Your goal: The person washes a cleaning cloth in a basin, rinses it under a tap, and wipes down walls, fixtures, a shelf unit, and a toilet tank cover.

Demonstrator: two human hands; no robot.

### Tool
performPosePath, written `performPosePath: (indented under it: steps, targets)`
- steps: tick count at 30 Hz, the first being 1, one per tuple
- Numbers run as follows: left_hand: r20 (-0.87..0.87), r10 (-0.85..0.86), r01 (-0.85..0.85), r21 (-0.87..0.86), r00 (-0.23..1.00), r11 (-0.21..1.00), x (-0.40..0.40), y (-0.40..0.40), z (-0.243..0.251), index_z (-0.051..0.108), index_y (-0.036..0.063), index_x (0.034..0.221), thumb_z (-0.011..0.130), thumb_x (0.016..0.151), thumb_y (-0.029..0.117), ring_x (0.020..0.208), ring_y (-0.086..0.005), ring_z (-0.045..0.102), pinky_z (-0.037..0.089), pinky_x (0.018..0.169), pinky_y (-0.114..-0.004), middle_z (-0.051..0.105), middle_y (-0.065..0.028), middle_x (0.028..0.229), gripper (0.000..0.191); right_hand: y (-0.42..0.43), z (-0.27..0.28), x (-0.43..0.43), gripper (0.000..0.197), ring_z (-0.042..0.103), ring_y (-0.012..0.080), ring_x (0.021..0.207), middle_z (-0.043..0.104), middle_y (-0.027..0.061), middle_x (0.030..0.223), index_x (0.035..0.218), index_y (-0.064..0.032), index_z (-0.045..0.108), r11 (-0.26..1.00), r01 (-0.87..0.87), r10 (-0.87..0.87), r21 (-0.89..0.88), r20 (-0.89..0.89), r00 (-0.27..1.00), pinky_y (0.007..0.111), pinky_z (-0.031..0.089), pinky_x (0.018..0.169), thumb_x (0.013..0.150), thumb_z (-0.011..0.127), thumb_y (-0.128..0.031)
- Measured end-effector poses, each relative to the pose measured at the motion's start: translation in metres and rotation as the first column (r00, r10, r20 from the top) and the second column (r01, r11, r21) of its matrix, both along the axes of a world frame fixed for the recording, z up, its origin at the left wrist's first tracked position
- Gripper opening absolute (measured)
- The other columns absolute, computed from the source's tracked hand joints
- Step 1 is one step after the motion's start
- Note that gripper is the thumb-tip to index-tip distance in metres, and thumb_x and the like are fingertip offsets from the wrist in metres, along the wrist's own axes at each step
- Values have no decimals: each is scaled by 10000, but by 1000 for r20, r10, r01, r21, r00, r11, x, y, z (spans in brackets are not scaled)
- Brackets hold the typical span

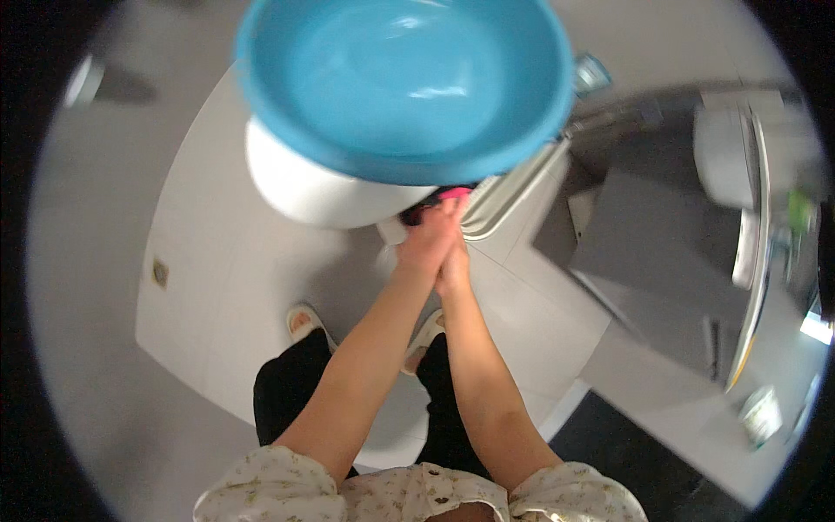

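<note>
My left hand [427, 241] and my right hand [453, 264] are pressed together just below a blue plastic basin [404, 85], blurred by motion. Beneath the basin's near left side shows a rounded white surface [313, 183]. At my fingertips lies something dark and pink [453, 193], partly hidden by the basin and fingers; whether I grip it cannot be told. Close to the fingers on the right is the rounded end of a pale ribbed tray or rack [486, 225]. The basin looks empty apart from glare.
Pale tiles form the floor [222, 293], with a small drain [160, 273] at left. A grey cabinet [665, 254] and a white toilet-like or sink-like fixture [724, 156] stand at right. A dark mat [626, 450] lies lower right, near a white container [761, 415].
</note>
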State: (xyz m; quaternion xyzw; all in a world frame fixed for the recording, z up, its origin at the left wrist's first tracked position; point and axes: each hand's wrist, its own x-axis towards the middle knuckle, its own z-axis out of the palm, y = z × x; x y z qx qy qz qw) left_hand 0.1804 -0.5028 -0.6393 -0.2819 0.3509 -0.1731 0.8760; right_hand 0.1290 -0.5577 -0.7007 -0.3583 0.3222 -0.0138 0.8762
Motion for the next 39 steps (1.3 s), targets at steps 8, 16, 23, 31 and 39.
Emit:
performPosePath:
  steps: [8,16,23,31,39]
  targets:
    - [195,-471,466,73,860,882,-7,80,-89,560,0,1130,458,933,200,1072,-240,572,484,935,-379,595,-118,1154,299,66,-40,9,528,228,205,1339,183,85,1490,1435,-48,189,932,361,-305,-35,461,833,340,206,1095,963,373,-195]
    - [-99,-728,605,637,678,477,-2,121,-40,539,-56,1124,465,902,219,984,-251,609,575,764,-250,598,-180,1104,360,89,-71,30,720,-32,277,1414,-17,162,1533,1465,-30,30,892,364,-160,-267,568,807,376,15,1128,935,428,-311]
    - [-327,-736,608,781,592,142,-30,136,-63,541,-20,980,477,814,164,757,-210,589,485,596,-243,615,-141,921,256,86,-63,63,894,16,412,1391,-12,255,1504,1444,-8,-80,719,505,-286,-478,458,842,495,24,1117,851,548,-236]
    - [-284,-834,571,820,473,45,-43,112,-55,560,63,985,510,835,188,752,-223,597,456,623,-319,637,-111,910,201,-44,-59,152,655,204,379,1370,230,226,1474,1464,-127,181,425,611,-129,-668,624,771,412,139,1126,890,482,-221]
    - [-248,-867,584,810,431,59,-42,101,-60,571,55,975,498,853,224,749,-229,595,465,655,-337,637,-114,884,221,-226,-104,337,603,341,377,1266,344,236,1372,1398,-91,302,465,594,-93,-656,631,770,365,262,1061,953,266,-497]
